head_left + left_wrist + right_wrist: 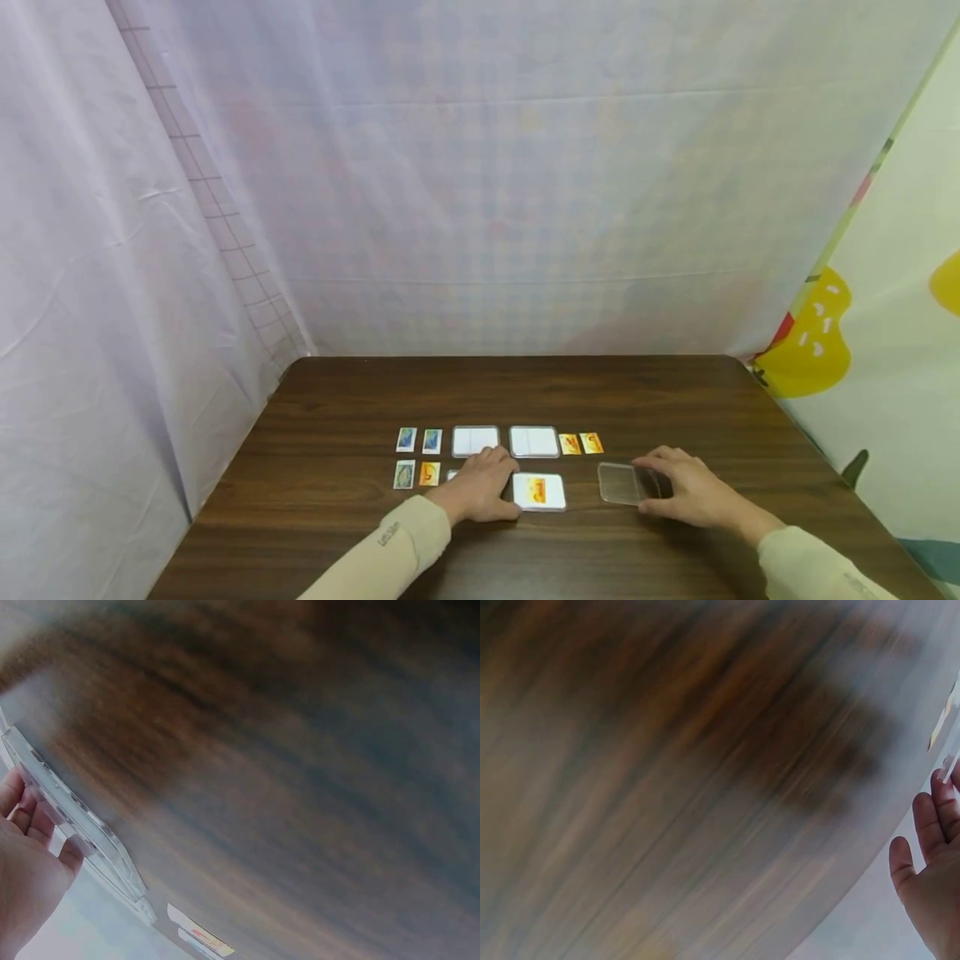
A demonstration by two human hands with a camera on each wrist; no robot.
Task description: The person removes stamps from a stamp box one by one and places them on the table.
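My left hand (483,487) spans the left side of a flat plastic case (555,492), thumb at its near corner and forefinger at its far corner. A small orange stamp-like picture (536,490) lies on the white inside of this case. Under the left hand, another case (452,475) is mostly hidden. Farther right, my right hand (690,487) pinches a clear plastic lid (618,483) by its right side between thumb and fingers. The left wrist view catches the fingers (37,810) against a case's edge; in the right wrist view only a sliver of clear plastic (949,765) shows.
Two more white-lined cases, one left (476,440) and one right (534,442), lie behind the hands. Orange pictures (581,443) are beside the right one. Blue pictures (418,441), a green one (404,474) and an orange one (429,474) lie at left on the brown table (337,400).
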